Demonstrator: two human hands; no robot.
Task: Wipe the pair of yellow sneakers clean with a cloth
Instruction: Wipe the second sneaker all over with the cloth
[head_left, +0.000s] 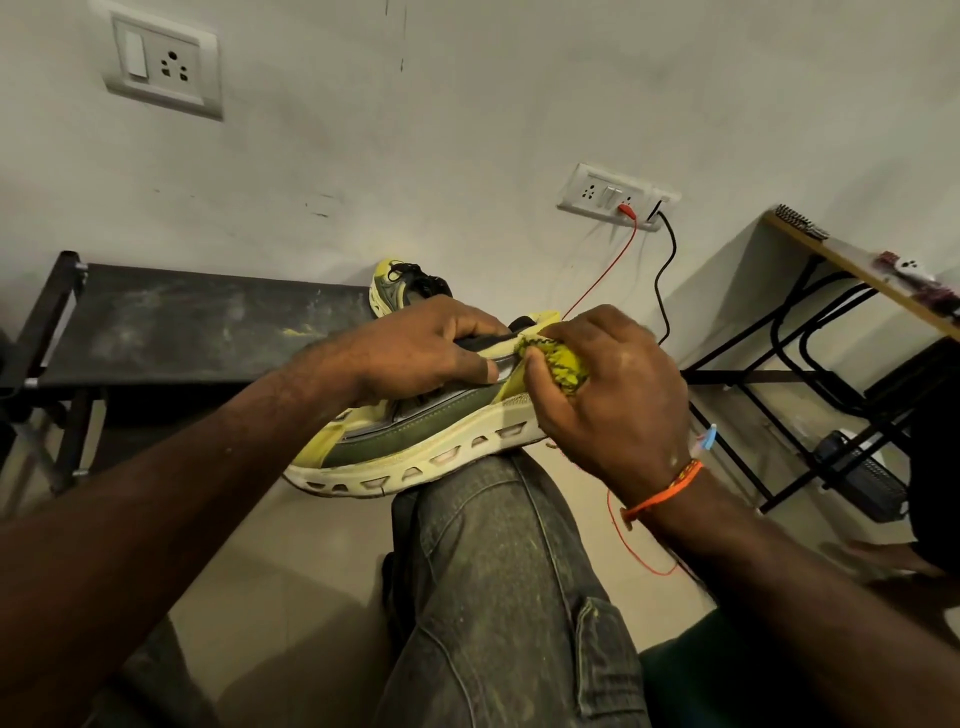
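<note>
A yellow and olive sneaker (415, 441) with a thick white sole lies across my knee (493, 519), toe to the left. My left hand (421, 353) grips its upper from above, fingers curled into the opening. My right hand (613, 395) holds a bunched yellow cloth (558, 358) against the heel part of the shoe. The second yellow sneaker (402, 286) stands behind on the dark rack (182, 322), partly hidden by my left hand.
The rack is against the white wall at the left. A red wire (608, 270) and a black cable (662, 275) hang from a wall socket (613, 197). A desk with black metal legs (810, 322) stands at the right, a black box (862, 473) under it.
</note>
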